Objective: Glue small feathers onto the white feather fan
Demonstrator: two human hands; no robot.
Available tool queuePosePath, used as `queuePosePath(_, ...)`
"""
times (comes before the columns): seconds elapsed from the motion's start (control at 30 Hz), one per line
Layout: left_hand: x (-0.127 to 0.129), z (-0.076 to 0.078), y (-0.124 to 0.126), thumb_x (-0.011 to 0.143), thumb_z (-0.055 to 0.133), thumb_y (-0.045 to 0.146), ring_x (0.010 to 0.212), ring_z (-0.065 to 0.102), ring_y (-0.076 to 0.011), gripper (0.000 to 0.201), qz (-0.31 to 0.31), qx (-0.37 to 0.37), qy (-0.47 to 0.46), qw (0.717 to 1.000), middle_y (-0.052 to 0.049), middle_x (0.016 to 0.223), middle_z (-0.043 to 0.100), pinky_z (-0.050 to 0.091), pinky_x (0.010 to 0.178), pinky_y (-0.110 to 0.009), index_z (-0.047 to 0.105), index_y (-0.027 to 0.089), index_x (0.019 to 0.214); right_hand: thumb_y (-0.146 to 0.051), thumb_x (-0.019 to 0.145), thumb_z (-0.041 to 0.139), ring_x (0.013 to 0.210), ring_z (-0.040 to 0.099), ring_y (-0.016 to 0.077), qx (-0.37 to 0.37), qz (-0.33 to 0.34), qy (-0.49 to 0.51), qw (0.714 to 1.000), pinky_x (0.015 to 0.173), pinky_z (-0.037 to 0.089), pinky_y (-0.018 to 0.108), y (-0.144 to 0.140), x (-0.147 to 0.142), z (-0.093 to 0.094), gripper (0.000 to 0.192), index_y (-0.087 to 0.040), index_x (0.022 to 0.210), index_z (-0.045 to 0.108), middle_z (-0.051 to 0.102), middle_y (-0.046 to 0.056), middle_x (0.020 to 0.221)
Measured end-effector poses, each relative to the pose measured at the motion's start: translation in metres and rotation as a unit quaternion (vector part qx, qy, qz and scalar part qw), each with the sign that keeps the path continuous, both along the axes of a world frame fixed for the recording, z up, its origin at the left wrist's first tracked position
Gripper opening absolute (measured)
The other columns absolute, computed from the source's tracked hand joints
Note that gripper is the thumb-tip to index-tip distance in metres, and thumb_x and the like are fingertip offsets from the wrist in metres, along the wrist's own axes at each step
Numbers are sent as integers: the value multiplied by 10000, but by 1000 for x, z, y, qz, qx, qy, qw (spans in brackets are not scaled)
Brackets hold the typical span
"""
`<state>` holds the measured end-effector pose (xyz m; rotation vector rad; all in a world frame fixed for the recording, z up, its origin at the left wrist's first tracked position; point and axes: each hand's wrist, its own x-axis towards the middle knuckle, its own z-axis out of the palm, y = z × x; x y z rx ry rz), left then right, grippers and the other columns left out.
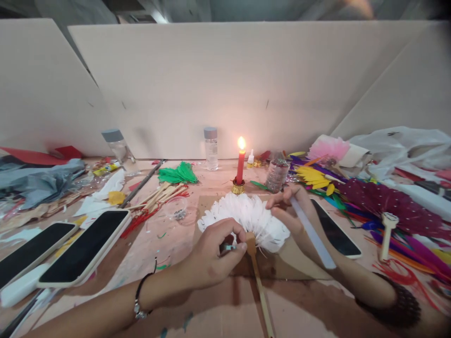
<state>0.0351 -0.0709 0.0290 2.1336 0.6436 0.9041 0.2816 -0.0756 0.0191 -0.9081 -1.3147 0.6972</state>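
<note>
Head view, looking forward and down at a cluttered pinkish tabletop [137,256]. In the middle, a fan of white feathers [232,209] lies on a sheet of brown cardboard [278,271], its base meeting the broad head of a wooden handle [259,281] that runs toward the near edge. The left hand [218,251] is at this join, the grip narrow, thumb and forefinger curled nearly together beside the handle's head; whether they pinch it, I cannot tell. The right hand [291,213], at the fan's right side, has its grip closed on a translucent stick [313,234], slanting toward the near right; its fingertips are close to the feathers. Just beyond the fan stands a lit red candle [241,166]. To the far left lie green feathers [178,172]; to the right, a maroon fan [391,202].

The step in hand appears to be close fingertip work where feathers meet handle. The next move seems to call for a steady join, with feathers kept clear of the flame.
</note>
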Motion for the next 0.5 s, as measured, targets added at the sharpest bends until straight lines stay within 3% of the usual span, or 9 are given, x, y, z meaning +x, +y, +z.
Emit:
queuePosePath(0.13,-1,-8,5,1006,630,310,655,476,-111,168,14,-8,2,1000,13,789,580,349,587,-237,613,187,891,-277,846,674,776,681,233,19,-119,-50,991,690,517,370,36,31,19,326,-321,994,388,713,-6,877)
queuePosePath(0.33,-1,-12,9,989,622,287,666,497,-110,136,26,-18,3,1000,9,809,601,360,598,-231,623,186,897,-299,868,681,898,683,316,50,-230,-90,968,821,533,489,98,79,45,337,-329,963,359,669,44,854)
queuePosePath(0.5,0,-8,10,950,627,257,620,465,-97,96,33,-22,2,999,22,774,587,340,573,-221,623,183,888,-277,950,734,821,662,249,51,-264,-120,956,838,567,455,139,99,48,246,-274,979,489,649,5,826)
